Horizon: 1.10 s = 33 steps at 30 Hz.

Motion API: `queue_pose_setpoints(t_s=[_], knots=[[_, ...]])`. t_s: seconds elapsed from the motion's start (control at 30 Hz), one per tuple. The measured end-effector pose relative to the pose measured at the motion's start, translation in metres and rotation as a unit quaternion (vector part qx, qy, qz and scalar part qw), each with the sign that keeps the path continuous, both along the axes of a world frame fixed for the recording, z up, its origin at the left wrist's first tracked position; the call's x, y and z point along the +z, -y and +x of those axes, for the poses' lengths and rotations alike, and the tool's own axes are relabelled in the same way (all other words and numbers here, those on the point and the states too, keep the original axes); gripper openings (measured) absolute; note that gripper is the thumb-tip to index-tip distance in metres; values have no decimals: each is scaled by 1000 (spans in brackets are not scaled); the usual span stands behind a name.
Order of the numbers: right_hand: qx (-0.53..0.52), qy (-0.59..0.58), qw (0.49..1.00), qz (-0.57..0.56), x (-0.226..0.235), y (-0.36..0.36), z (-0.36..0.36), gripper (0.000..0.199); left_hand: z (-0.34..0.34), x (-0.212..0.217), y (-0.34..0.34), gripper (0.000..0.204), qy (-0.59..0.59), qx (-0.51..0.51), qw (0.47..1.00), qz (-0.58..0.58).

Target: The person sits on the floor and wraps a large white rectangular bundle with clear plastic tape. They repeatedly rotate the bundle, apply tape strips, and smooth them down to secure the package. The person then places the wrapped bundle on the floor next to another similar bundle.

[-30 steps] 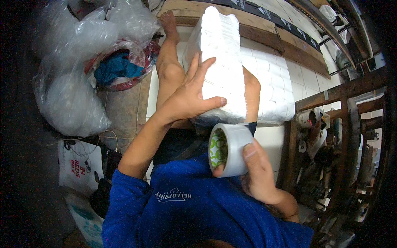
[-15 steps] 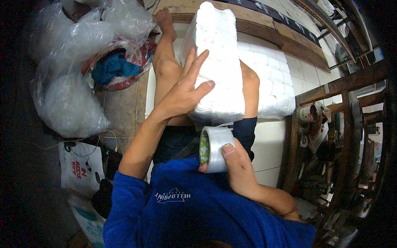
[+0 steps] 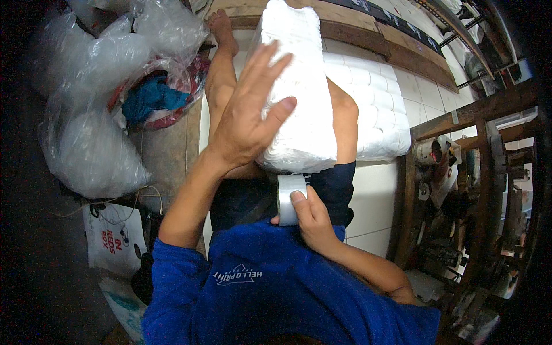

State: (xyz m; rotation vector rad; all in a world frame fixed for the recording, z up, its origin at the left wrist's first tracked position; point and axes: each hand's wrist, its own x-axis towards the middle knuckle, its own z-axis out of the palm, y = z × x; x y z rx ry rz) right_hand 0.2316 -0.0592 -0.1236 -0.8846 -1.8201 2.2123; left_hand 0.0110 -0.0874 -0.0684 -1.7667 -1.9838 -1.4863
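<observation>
While the blue shirt point(image 3: 276, 293) fills the bottom of the view, a roll of clear tape point(image 3: 289, 198) is pinched in the right hand point(image 3: 313, 221) just above it — thumb pressed on the roll's face, fingers curled behind. The roll is held edge-on right up against the near end of a long white bundle point(image 3: 302, 98) wrapped in plastic, which is laid across the person's lap and bare knees. Whether a strip has already been stuck to that near end can't be made out; the spot is hidden by the roll itself.

A bit further up, the left hand point(image 3: 247, 121) is laid flat on the left side of the bundle, fingers spread wide and the thumb resting on top, so the bundle is steadied rather than gripped.

As a guess, the taping looks to be only at its start — no tape bands can be picked out along the bundle's length, so most of the wrapping seems left to be done.

Past the knees, a flat white quilted pack point(image 3: 379, 109) is spread on the tiled floor point(image 3: 374, 201) under the bundle. Off to the left, clear plastic bags point(image 3: 98, 138) are piled up, one with blue and red stuff inside. Wooden frames point(image 3: 489, 149) are seen at the right.
</observation>
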Motion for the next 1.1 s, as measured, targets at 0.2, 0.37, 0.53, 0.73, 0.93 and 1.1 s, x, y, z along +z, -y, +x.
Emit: queue_pose_setpoints(t_s=[0.2,0.37,0.53,0.73,0.93,1.1], knots=[[14,21,1000,15,-31,-12,-9,36,4,23,-2,89,-226,-143,935,-232],[1,42,999,16,-33,-15,-16,36,16,22,0,100,-266,-81,926,-256],[34,-10,990,133,-32,-12,2,32,27,20,-2,106,-288,-37,917,-273],[47,-22,991,121,-35,-20,8,35,39,12,-1,109,-294,16,917,-270],[28,17,997,72,-42,-19,-1,36,43,12,-6,107,-327,55,903,-275],[52,-33,987,146,-42,-13,6,36,38,0,2,108,-365,44,899,-240]])
